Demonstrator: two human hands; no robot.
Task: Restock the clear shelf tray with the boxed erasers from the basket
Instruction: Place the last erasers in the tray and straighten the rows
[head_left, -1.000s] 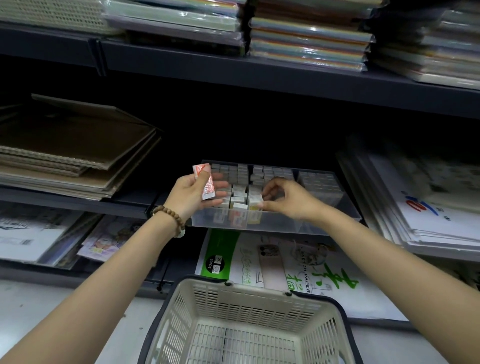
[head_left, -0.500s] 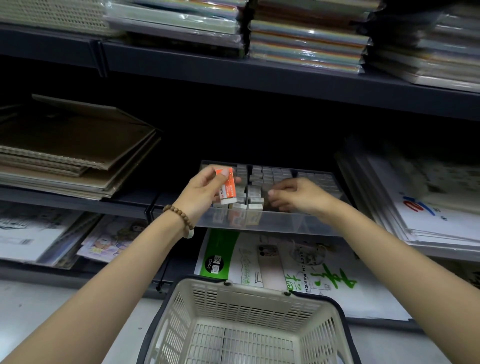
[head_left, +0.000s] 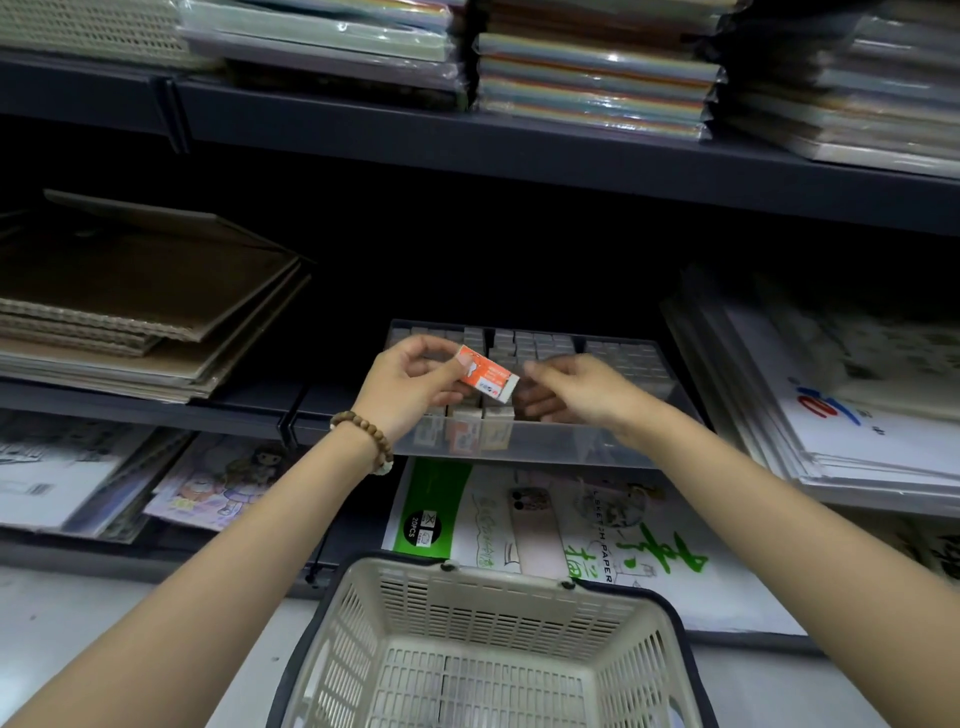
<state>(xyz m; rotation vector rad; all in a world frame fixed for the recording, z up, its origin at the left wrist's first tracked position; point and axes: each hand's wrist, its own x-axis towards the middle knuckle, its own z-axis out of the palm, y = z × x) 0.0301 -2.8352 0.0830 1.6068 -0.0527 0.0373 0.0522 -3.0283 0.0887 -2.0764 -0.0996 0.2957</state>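
Over it goes: since half a second ago the boxed eraser has been turned from standing on end to lying tilted, its white end now pointing right, and the right hand has lifted off the rows to meet it. That orange-and-white box sits just above the near left part of the clear tray, pinched at its orange end between the thumb and curled fingers of the left hand. The right hand holds nothing; its fingers are loosely bent and reach left, the tips just beside the box's white end, though blur hides whether they touch it. Below the hands, packed erasers fill the tray in tight rows running to the far wall, with a few more standing against its near wall. A wooden bead bracelet circles the left wrist. Nearest of all, the cream slatted basket sits low and centred between the two forearms. A green-and-white sketch paper pack lies on the shelf under the tray. Brown card sheets are stacked to the left, white pads slope to the right, and wrapped coloured paper stacks line the shelf above.
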